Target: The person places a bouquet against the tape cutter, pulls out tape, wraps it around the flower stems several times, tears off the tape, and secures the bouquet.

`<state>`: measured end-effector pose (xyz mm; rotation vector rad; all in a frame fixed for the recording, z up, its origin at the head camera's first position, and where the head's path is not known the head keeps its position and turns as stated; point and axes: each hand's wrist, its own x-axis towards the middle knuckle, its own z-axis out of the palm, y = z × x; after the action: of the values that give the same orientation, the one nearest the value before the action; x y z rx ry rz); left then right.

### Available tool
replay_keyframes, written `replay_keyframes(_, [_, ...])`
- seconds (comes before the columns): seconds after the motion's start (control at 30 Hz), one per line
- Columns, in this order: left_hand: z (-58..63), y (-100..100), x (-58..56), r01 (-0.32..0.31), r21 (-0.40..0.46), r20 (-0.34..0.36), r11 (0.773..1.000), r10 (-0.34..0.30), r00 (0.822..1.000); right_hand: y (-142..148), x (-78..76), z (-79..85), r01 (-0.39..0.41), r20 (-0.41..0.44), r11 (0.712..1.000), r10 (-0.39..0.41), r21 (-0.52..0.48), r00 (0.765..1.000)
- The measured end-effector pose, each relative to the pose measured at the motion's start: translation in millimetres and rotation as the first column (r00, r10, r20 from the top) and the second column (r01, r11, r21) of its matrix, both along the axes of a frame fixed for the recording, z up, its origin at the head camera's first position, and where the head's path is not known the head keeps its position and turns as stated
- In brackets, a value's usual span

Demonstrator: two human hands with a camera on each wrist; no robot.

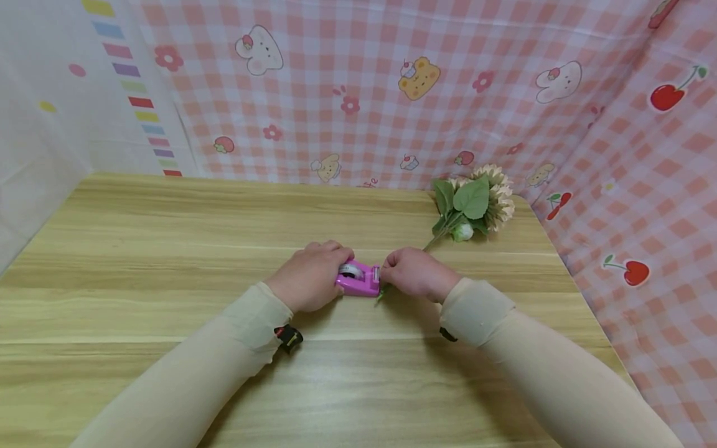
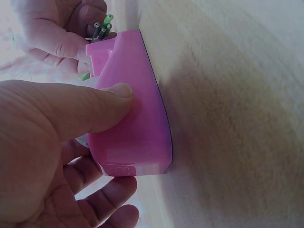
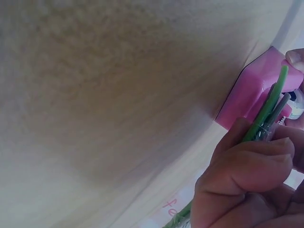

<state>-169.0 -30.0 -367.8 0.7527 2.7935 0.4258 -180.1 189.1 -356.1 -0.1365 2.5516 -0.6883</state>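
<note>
A pink tape dispenser (image 1: 363, 286) with a roll of clear tape stands on the wooden table. My left hand (image 1: 310, 277) grips it from the left, the thumb (image 2: 107, 104) along its near side and the fingers around the back. At its cutter end, my right hand (image 1: 420, 274) pinches a bundle of flower stems (image 3: 267, 111). Their cut ends, one bright green and others darker, poke out beside the dispenser. Clear tape (image 3: 262, 133) shows on the stems at the fingertips. The bouquet's pale peach flower heads (image 1: 498, 196) and green leaves (image 1: 472, 197) lie beyond the right hand.
The wood-grain table (image 1: 168, 249) ends at a pink checked cloth (image 1: 370, 68) hung behind and along the right side. White cloth (image 1: 39, 124) hangs at the left. A white bud (image 1: 462, 233) lies below the leaves.
</note>
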Motion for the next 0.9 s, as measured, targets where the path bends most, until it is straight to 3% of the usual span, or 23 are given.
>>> replay_keyframes(0.9, [0.3,0.3,-0.1,-0.005,-0.006,0.012,1.000,0.005,1.000,0.3,0.3,-2.9,0.015,0.009,1.000,-0.015,-0.015,1.000])
